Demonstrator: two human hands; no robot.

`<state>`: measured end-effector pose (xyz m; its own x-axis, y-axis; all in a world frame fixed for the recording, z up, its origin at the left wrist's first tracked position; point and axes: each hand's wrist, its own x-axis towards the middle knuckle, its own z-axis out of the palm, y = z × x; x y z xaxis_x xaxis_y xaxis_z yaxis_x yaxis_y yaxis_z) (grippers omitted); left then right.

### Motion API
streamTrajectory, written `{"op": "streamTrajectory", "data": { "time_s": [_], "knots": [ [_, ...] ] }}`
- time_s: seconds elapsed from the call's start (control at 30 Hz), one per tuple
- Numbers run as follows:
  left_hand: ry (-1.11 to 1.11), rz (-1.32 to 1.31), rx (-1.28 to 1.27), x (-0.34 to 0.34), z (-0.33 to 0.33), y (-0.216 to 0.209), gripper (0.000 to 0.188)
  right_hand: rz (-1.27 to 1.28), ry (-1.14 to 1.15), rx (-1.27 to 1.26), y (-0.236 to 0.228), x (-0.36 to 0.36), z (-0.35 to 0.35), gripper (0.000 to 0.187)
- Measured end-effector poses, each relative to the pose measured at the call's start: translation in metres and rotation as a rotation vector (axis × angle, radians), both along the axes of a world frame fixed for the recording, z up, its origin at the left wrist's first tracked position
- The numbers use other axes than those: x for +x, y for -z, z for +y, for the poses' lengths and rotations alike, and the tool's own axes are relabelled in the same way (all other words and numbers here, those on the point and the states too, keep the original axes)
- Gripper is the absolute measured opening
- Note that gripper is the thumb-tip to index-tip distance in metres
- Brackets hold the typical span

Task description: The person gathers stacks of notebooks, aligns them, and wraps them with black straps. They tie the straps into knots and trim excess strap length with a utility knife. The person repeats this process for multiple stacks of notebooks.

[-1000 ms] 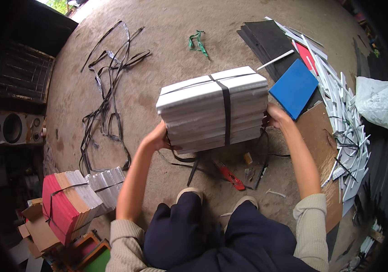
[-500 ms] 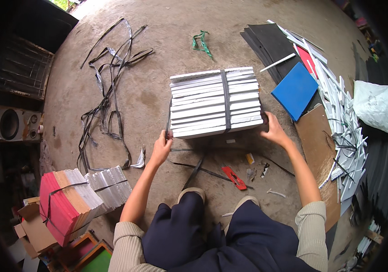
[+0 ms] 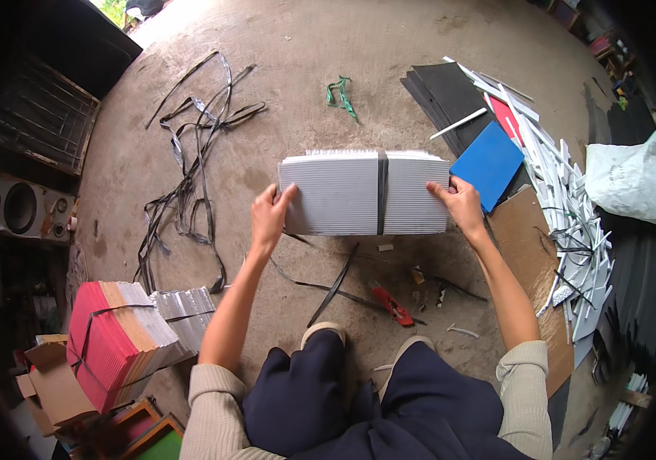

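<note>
A strapped bundle of corrugated plastic sheets (image 3: 329,198) is between my two hands, its broad grey-white ribbed face turned toward me. A black strap (image 3: 382,195) crosses it right of the middle. My left hand (image 3: 270,218) grips the bundle's left edge, thumb on the face and fingers behind. At the right edge my right hand (image 3: 461,205) grips likewise, thumb on the front. The bundle looks lifted off the floor, with shadow beneath. Below it on the concrete lie a red box cutter (image 3: 392,306) and a loose black strap (image 3: 333,284).
Tangled black straps (image 3: 190,176) lie to the left, a green strap (image 3: 341,98) beyond. On the right are a blue sheet (image 3: 487,165), a brown board (image 3: 531,264), white offcuts (image 3: 565,222) and a white sack (image 3: 634,176). A red-and-white bundle (image 3: 109,337) stands lower left, near a speaker (image 3: 25,203).
The bundle has tilted up, so its broad ribbed face now shows instead of the stacked sheet edges. Both hands have moved up along its sides, thumbs now on the face.
</note>
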<state>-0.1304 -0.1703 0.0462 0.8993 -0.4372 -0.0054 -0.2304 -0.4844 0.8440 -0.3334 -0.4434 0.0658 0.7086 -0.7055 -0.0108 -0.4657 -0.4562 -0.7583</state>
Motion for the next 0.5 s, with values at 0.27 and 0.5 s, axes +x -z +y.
{"op": "streamTrajectory", "data": {
  "time_s": [0.27, 0.5],
  "knots": [
    [0.072, 0.082, 0.202, 0.033, -0.028, -0.022, 0.041, 0.078, 0.066, 0.094, 0.005, 0.007, -0.008, 0.057],
    [0.03, -0.139, 0.459, 0.031, -0.063, -0.014, 0.048, 0.307, 0.043, -0.183, 0.024, 0.023, -0.026, 0.058]
  ]
}}
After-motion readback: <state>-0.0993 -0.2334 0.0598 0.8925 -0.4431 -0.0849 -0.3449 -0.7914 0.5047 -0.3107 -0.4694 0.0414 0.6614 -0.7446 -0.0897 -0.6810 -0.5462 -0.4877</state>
